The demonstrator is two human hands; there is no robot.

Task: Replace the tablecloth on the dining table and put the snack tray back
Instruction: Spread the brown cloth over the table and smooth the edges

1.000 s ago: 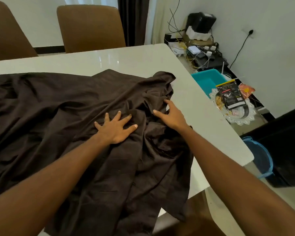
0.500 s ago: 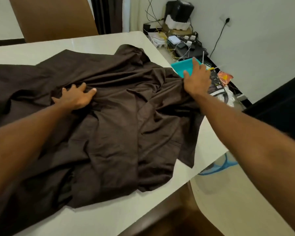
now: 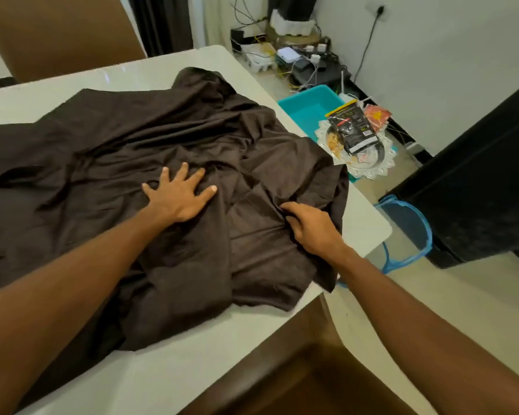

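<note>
I see the snack tray [image 3: 381, 169] on the floor off the tabletop's [image 3: 177, 369] right edge: scalloped, glossy rim, holding a black foil packet [image 3: 352, 127], a red packet [image 3: 376, 115] and loose crumbly snacks. Behind it, touching, is a teal plastic bin [image 3: 309, 107], rectangular, nothing visible inside. The blue mesh basket [image 3: 414, 232] is nearer, contents unclear. The dark brown tablecloth [image 3: 132, 145] is bunched and creased on the glossy white tabletop, one corner over the right edge. Left hand [image 3: 179, 194] is flat, fingers spread, pressing the cloth. Right hand [image 3: 312, 229] has its fingers curled, gripping a fold.
</note>
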